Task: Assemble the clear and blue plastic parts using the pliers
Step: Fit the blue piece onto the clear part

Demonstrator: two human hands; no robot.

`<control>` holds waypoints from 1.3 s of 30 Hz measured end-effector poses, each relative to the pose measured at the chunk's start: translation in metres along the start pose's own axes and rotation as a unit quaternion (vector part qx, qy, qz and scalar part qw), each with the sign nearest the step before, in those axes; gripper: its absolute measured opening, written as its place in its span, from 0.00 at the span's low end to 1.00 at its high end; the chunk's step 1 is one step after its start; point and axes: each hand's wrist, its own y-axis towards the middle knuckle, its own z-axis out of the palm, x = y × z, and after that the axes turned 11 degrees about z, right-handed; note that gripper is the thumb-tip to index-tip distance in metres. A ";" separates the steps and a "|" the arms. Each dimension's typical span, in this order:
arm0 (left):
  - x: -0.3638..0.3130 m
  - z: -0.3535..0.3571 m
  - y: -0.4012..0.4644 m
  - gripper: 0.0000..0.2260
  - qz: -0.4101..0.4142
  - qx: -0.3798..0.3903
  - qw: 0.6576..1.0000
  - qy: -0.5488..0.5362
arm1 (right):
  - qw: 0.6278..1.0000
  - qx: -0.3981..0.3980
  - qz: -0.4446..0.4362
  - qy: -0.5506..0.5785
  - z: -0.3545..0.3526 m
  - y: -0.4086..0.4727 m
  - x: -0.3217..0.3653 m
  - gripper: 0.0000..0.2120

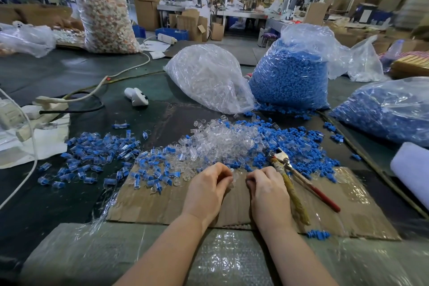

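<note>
A heap of loose clear plastic parts (222, 141) lies mid-table, with loose blue parts (301, 146) to its right. Joined clear-and-blue pieces (97, 153) spread out to the left. My left hand (209, 190) has its fingers curled at the near edge of the heap and pinches a small clear part. My right hand (269, 190) is curled beside it, and the pliers (290, 174) run through its grip. Their jaws point away toward the blue parts. A yellow-wrapped handle and a red one stick out toward me on the right. What the right fingertips hold is hidden.
A sheet of cardboard (162, 204) lies under my hands. Behind the heaps stand a bag of clear parts (209, 76) and two bags of blue parts (290, 76) (390, 109). A power strip with cables (46, 104) and a white controller (137, 96) sit to the left.
</note>
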 end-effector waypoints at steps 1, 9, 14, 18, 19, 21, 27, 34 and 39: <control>0.000 0.000 0.000 0.04 0.001 -0.001 1.000 0.001 | 1.000 -0.004 -0.005 0.004 -0.001 -0.001 0.001 0.03; 0.002 0.001 0.000 0.13 -0.027 -0.012 0.998 -0.049 | 0.988 0.016 -0.035 0.149 -0.007 -0.004 0.001 0.10; 0.004 0.002 0.001 0.13 -0.036 -0.013 0.998 -0.055 | 0.978 0.008 -0.048 0.203 -0.012 -0.005 0.002 0.05; 0.005 0.002 0.002 0.10 -0.028 -0.007 0.998 -0.049 | 0.976 0.023 -0.070 0.203 -0.010 -0.005 0.001 0.07; 0.005 0.002 0.003 0.09 -0.026 -0.002 0.998 -0.050 | 0.977 0.023 -0.074 0.199 -0.010 -0.005 0.001 0.09; 0.005 0.002 0.003 0.07 -0.025 0.005 0.998 -0.054 | 0.977 0.011 -0.076 0.197 -0.010 -0.005 0.001 0.10; 0.005 0.001 0.002 0.08 -0.019 0.016 0.998 -0.055 | 0.980 -0.006 -0.077 0.185 -0.011 -0.007 0.001 0.04; 0.003 -0.001 0.001 0.11 -0.006 0.034 0.998 -0.052 | 0.980 0.009 -0.112 0.163 -0.011 -0.007 0.002 0.04; 0.004 0.000 0.002 0.13 -0.035 0.015 0.996 -0.085 | 0.977 0.008 -0.115 0.178 -0.010 -0.007 0.002 0.08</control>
